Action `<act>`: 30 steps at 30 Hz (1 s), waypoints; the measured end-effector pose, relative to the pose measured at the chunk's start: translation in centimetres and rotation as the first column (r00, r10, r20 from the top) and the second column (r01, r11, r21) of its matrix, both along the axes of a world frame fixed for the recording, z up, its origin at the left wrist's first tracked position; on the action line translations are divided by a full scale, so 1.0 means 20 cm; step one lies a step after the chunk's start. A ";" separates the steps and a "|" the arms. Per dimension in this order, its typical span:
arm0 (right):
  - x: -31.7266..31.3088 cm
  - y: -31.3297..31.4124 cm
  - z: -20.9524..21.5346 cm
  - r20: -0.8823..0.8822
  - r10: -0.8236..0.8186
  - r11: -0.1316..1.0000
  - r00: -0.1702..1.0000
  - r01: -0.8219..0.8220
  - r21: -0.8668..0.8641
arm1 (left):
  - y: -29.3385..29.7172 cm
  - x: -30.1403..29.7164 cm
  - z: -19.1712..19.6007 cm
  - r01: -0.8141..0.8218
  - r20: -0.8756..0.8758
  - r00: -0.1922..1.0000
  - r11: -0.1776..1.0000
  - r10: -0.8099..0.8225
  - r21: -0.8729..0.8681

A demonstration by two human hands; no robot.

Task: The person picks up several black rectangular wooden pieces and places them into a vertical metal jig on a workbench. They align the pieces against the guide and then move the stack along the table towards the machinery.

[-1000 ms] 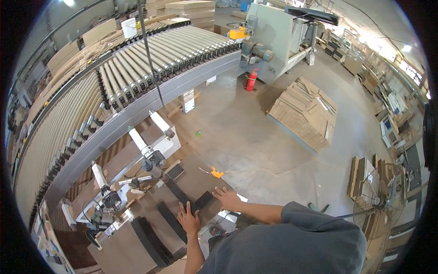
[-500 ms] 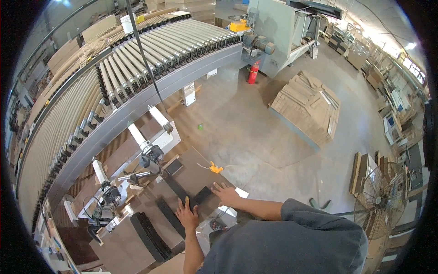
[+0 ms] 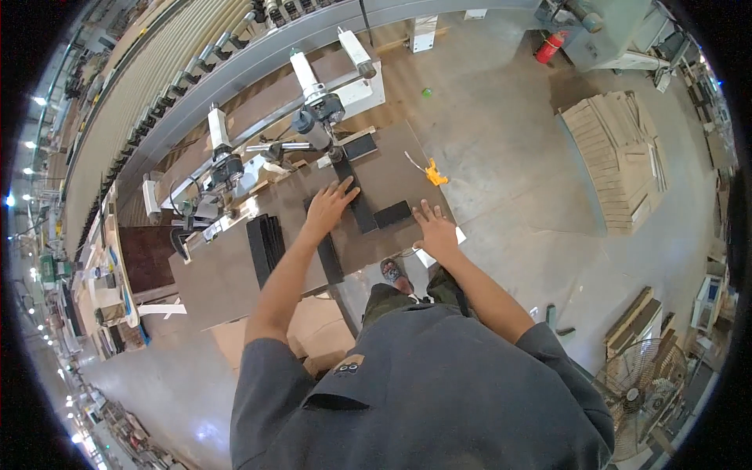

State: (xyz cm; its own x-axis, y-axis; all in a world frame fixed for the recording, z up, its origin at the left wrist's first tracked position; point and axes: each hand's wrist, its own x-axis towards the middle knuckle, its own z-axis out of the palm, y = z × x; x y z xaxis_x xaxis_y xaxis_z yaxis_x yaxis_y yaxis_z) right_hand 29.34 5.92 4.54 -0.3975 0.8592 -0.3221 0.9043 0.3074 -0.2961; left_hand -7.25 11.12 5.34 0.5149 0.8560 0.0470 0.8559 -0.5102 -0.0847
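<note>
My left hand (image 3: 333, 207) has its fingers spread, with the tips on a long dark strip (image 3: 363, 216) on the brown work table (image 3: 401, 164). My right hand (image 3: 437, 233) is open too, its fingertips by the right end of a short dark block (image 3: 392, 213). That block sits at an angle beside the strip's near end. Under a clamp-like machine head (image 3: 313, 133) lies the strip's far end. Another long dark strip (image 3: 330, 254) is partly hidden by my left forearm. Further left stands a stack of dark strips (image 3: 266, 244).
A small dark rectangular piece (image 3: 360, 146) lies beside the machine head. Near the table's right edge is a yellow tool (image 3: 435, 172) with a thin pale stem. Beyond are a roller conveyor (image 3: 157, 94), a red fire extinguisher (image 3: 551, 47) and a pallet of boards (image 3: 615, 153). A fan (image 3: 638, 395) stands right.
The view has swung down and left, so the table appears higher and more to the right. My left hand has moved farther along the long strip. My right hand stays by the short block.
</note>
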 end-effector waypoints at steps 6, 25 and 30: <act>0.06 0.01 0.00 0.060 0.023 0.999 0.998 -0.021 -0.039 | 0.28 0.01 0.01 0.198 -0.138 0.967 0.971 -0.216 -0.131; 0.06 0.00 -0.02 0.015 0.001 0.999 1.000 0.000 -0.052 | -0.27 0.00 0.38 -0.040 -0.016 0.999 0.984 0.038 -0.176; 0.05 0.02 0.02 0.047 0.021 0.998 0.999 -0.018 -0.066 | -0.45 0.18 0.00 -0.700 0.325 0.552 0.639 0.768 -0.321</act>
State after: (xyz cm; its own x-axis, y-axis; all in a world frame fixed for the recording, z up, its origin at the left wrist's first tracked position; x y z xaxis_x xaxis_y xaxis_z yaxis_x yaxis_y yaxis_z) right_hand 30.39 6.39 5.03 -0.3971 0.8280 -0.3960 0.9118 0.3066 -0.2732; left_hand -3.68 2.06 5.34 -0.3358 0.9397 -0.0653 0.8680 0.3356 0.3661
